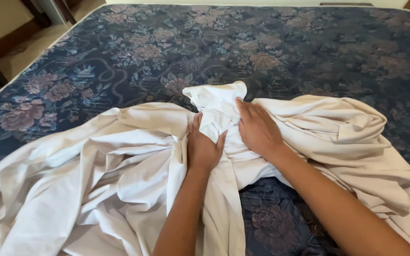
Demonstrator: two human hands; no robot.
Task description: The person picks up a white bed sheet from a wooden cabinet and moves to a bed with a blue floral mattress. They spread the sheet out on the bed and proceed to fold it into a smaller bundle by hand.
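Fingers of your left hand (203, 148) curl into a bunched fold of the cream sheet (119, 180), pinching it, while your right hand (258, 129) presses flat, fingers together, on the gathered corner (it peaks just above both hands). The sheet lies crumpled across the floral mattress (167, 52). You seem mid-gather; spreading it next likely calls for a firmer two-handed grasp.

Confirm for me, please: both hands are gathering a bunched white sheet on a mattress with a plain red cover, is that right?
Not quite. The mattress cover is dark blue with a floral pattern, not plain red, as the head view shows. The rest holds: the left hand and the right hand are both on the bunched white sheet, gathering it.
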